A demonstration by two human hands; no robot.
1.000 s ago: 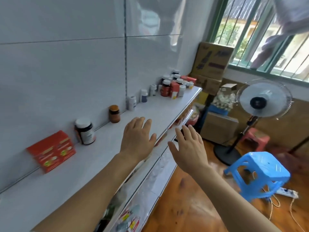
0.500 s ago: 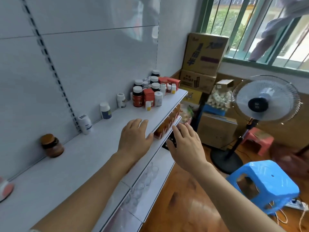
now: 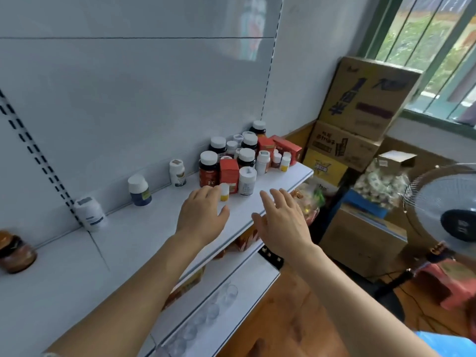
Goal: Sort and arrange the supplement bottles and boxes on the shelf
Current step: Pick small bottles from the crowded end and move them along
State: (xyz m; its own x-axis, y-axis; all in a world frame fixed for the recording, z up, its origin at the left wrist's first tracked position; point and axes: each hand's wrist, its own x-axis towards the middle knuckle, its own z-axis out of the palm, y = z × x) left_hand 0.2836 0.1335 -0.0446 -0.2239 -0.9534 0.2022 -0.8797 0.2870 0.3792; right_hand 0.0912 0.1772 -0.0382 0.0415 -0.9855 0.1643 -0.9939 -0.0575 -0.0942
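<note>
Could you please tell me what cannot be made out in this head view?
- Small yellow-based bottle: partly hidden by left hand.
- Brown glass jar: cut off by left edge.
- Label text on clustered white-capped bottles: too small, blurred.
- Lower-shelf goods: hidden under white shelf.

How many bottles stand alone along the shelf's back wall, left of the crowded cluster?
4: a brown jar far left, then three white-capped bottles toward the cluster. More may sit out of frame.

White-capped dark bottles (image 3: 209,168) and red boxes (image 3: 229,174) are crowding a white shelf (image 3: 144,235); brown cartons (image 3: 368,99) are showing black lettering.
</note>
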